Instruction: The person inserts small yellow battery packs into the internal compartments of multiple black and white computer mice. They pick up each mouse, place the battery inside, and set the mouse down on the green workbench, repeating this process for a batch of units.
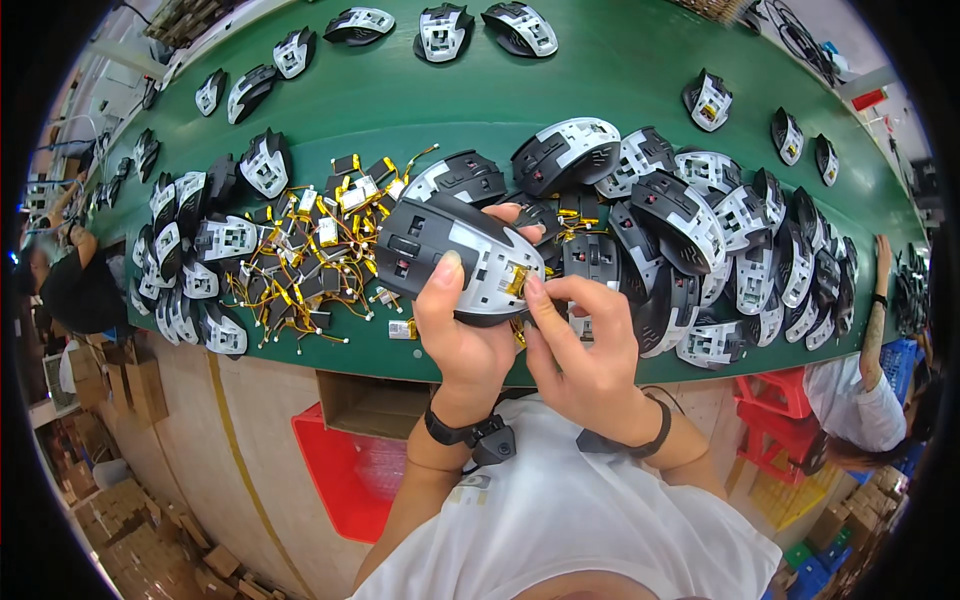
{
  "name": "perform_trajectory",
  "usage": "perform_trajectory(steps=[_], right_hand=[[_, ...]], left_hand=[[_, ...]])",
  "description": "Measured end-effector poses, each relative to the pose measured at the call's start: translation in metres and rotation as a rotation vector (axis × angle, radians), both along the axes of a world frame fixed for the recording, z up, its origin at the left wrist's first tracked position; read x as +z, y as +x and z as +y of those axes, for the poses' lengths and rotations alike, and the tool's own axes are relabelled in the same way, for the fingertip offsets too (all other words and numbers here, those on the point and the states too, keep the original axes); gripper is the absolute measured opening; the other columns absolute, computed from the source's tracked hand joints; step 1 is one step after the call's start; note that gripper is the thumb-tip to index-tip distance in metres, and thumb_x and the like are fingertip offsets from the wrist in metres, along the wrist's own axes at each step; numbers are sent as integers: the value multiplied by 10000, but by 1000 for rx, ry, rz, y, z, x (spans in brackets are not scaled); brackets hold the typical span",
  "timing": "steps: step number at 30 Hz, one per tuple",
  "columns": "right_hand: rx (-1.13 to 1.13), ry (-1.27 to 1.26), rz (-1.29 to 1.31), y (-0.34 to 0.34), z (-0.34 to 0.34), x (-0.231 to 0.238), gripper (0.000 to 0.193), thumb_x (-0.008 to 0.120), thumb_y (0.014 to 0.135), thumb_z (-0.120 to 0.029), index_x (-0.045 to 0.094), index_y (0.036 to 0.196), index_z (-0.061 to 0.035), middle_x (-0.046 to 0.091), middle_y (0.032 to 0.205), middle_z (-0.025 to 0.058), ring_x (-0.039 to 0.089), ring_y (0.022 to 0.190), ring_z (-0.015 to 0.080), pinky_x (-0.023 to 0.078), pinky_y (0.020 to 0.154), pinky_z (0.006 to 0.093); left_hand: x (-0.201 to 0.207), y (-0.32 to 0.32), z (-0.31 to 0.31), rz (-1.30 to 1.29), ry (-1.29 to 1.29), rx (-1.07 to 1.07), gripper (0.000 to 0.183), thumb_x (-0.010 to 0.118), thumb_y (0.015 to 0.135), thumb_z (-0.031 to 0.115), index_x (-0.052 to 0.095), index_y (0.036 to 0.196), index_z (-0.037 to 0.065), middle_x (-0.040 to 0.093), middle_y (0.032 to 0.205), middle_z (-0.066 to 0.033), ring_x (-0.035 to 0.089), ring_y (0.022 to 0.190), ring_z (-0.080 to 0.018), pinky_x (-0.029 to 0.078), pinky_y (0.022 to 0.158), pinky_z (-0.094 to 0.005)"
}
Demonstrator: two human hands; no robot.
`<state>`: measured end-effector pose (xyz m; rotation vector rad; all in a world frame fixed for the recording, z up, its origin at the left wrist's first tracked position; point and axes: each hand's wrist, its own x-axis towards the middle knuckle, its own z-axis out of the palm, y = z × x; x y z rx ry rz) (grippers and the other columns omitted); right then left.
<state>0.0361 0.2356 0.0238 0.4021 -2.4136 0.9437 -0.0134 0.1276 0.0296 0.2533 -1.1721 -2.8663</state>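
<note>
My left hand (463, 345) is closed around a black and silver computer mouse shell (415, 245), tilted above the table's near edge with its slotted face up. At the shell's right end, a small battery pack with yellow tape (517, 281) shows in an opening. The thumb and forefinger of my right hand (592, 350) pinch at this battery; its lower part is hidden by the fingertips. Left of the held shell lies a loose heap of batteries (325, 230) with thin wires and small white plugs. More mouse shells (680, 225) are piled to the right.
Another group of mouse shells (225, 240) sits at the left, and several stand along the far side of the green table (400, 100). Under the near edge are a cardboard box (370, 400) and a red bin (335, 490). A person's arm (875, 330) reaches in at the right.
</note>
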Motion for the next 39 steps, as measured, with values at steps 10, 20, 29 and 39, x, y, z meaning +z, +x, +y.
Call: perform_trajectory(steps=[10, 20, 29, 39], right_hand=[[132, -145, 101, -7, 15, -2, 362, 735, 665, 21, 722, 1015, -68, 592, 961, 65, 598, 818, 226, 502, 657, 320], [81, -70, 42, -12, 22, -7, 377, 653, 598, 84, 681, 943, -65, 550, 882, 75, 580, 767, 231, 504, 649, 319], [114, -519, -174, 0, 59, 24, 285, 619, 759, 55, 652, 1035, -5, 622, 1007, 144, 604, 791, 212, 500, 680, 284], [2, -397, -220, 37, 96, 36, 174, 651, 796, -7, 672, 968, -22, 652, 925, 116, 612, 794, 237, 504, 668, 307]], left_hand=[[-5, 5, -8, 58, 128, -185, 584, 495, 845, 385, 496, 1264, -22, 601, 1174, -208, 633, 1017, -332, 517, 868, -435], [-7, 8, 5, 6, -69, -146, 584, 485, 847, 402, 499, 1253, -18, 628, 1127, -226, 663, 940, -351, 543, 829, -445], [23, -21, -10, -24, -180, -407, 437, 590, 886, 223, 496, 1225, -35, 634, 1097, -151, 663, 945, -231, 549, 841, -381], [13, -244, 140, 286, -986, -857, 603, 768, 811, 289, 508, 1255, -25, 670, 1007, -129, 675, 864, -227, 540, 688, -358]])
